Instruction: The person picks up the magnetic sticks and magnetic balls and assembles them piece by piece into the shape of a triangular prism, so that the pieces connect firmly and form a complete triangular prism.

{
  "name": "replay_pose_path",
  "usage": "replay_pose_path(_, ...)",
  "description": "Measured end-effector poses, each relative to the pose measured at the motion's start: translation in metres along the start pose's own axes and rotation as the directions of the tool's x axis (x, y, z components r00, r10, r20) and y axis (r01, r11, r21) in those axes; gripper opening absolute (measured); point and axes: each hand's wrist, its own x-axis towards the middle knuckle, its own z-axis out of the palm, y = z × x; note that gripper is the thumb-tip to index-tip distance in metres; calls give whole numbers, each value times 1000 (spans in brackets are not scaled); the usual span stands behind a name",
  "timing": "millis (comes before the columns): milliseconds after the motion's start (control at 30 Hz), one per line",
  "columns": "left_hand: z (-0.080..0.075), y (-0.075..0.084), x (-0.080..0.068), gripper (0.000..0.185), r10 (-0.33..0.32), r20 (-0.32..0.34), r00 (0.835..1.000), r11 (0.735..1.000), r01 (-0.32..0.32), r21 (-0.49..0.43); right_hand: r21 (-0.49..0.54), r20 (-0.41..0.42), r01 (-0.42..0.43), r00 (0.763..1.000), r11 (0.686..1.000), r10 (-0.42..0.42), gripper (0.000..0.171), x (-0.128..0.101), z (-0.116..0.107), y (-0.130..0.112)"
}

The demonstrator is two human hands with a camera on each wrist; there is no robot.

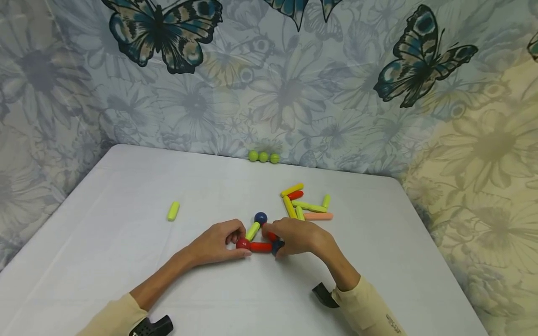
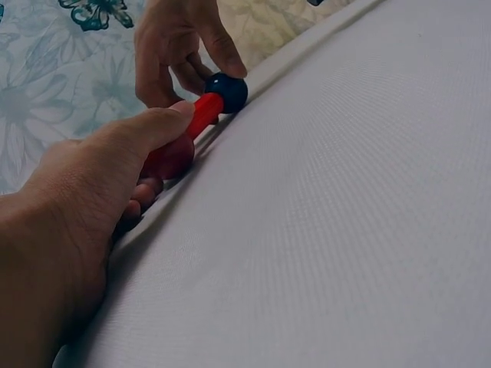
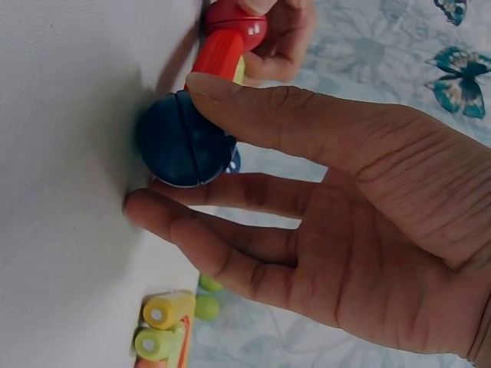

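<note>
Risked popping the joints apart, likely from uneven squeezing at either end. Left hand (image 1: 218, 242) pinched on the red ball (image 1: 242, 243); right hand (image 1: 296, 235) curled round the dark blue ball (image 1: 277, 246). Between them lay the red rod (image 1: 261, 247), glossy and short, flat on the counter (image 1: 126, 261). Beyond, loose rods (image 1: 304, 205) scattered.

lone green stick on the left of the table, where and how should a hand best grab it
Probably pinch the lone green stick across its middle, coming straight down from above. It lies flat on the white table, well apart from the other pieces, so both long sides are free and its rounded ends would likely slip.
</note>
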Motion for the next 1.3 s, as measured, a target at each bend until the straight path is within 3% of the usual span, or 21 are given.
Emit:
replay_pose_path(133,0,1,-1,36,-4,5,1000,1000,4,0,42,14,-11,1000,999,11,49,-3,-1,0)
replay_pose_path(300,-1,2,-1,39,-10,10,1000,1000,10,16,185,31,-9,1000,983,3,51,-12,-13,12)
replay_pose_path(400,0,3,-2,39,-10,13,1000,1000,10,24,221,-57,-24,998,975,38,42,-21,-22,26)
replay_pose_path(500,0,4,-2,38,-9,14,1000,1000,8,26,241,-165,-77,979,968,119,36,-28,-29,42)
replay_pose_path(633,-1,4,-2,38,-9,10,1000,1000,8,20,279,-180,-161,960,947,216,37,-27,-30,59)
replay_pose_path(900,-2,5,-2,38,-3,18,1000,1000,3,14,134,-84,-225,968,965,238,34,-3,-14,68)
replay_pose_path(1300,-2,5,-3,43,8,44,999,1000,-9,28,125,-46,-245,967,962,252,18,4,-10,69)
